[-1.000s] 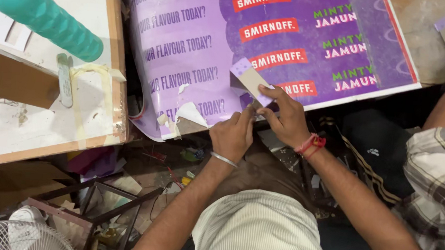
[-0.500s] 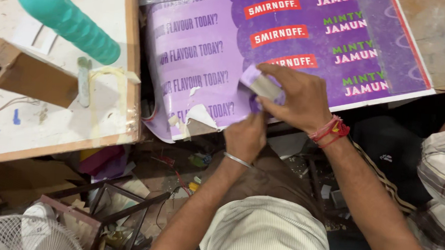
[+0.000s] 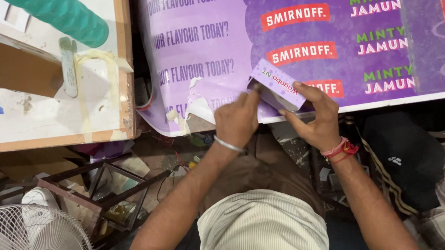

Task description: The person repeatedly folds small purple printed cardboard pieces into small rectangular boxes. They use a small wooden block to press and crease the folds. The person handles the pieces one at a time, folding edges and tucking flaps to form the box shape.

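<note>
Lowered since before, both hands (image 3: 279, 118) pinch flat purple card (image 3: 279, 85)

I see a large purple printed poster sheet (image 3: 299, 47) with red label blocks, spanning 12 to 2 o'clock, its lower-left edge torn and peeling. A small purple printed card strip (image 3: 279, 83) lies at centre, tilted, against the sheet's lower edge.

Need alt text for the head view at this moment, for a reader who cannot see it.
Two bare hands, left hand and right hand, hold a small purple card piece over a large purple printed sheet. A white board lies to the left, a white fan below.
</note>
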